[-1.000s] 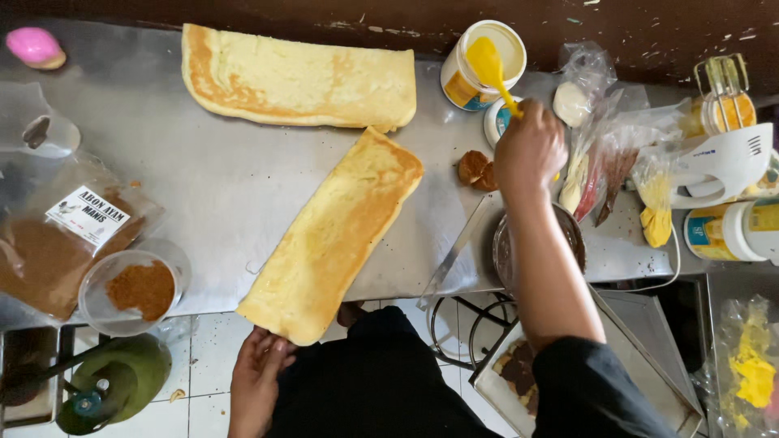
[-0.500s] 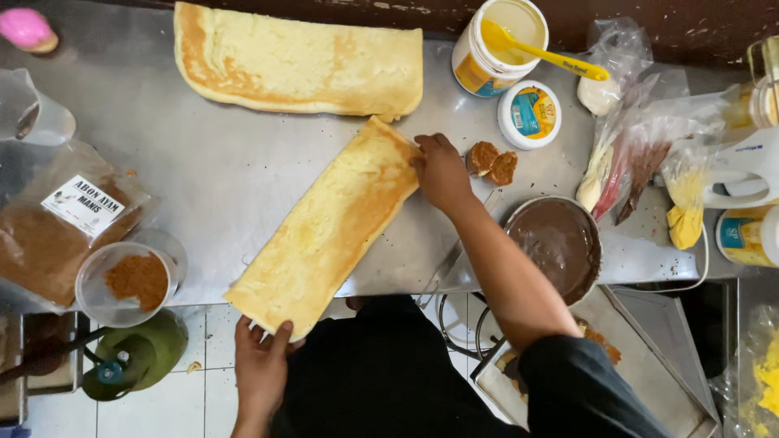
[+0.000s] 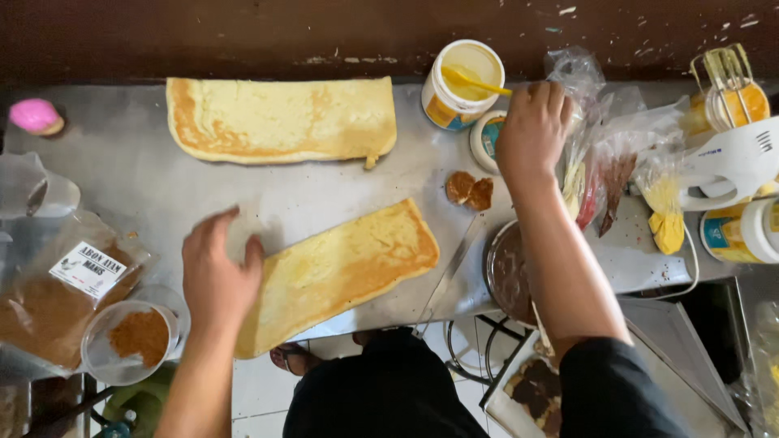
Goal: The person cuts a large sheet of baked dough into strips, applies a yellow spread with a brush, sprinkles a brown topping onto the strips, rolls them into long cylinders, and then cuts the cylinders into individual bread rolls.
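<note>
A steel worktop (image 3: 146, 186) runs across the view below a dark brown wall, seen from straight above. On its near half lies a folded yellow pancake (image 3: 341, 272), slanted so that its lower end hangs just over the front edge. The left hand (image 3: 217, 276) rests on that lower left end with its fingers spread apart and flat, gripping nothing. A second, longer folded pancake (image 3: 280, 120) lies along the back of the worktop, well apart from the first.

The right hand (image 3: 531, 130) reaches to the far right, its fingers curled down over a small round lid (image 3: 487, 139) and the plastic bags (image 3: 617, 154) beside it; whether it clasps anything I cannot tell. Just left of it stands an open tub of yellow spread (image 3: 461, 85) with a yellow spatula (image 3: 479, 81) resting in it. Two small brown lumps (image 3: 469, 191) sit between the near pancake and the lid. A bowl of chocolate spread (image 3: 507, 276) sits under the right forearm at the front edge. At the left are a bag of brown floss (image 3: 49, 300) and a clear cup of brown powder (image 3: 134, 337). A white hand mixer (image 3: 730, 158) lies at the far right.
</note>
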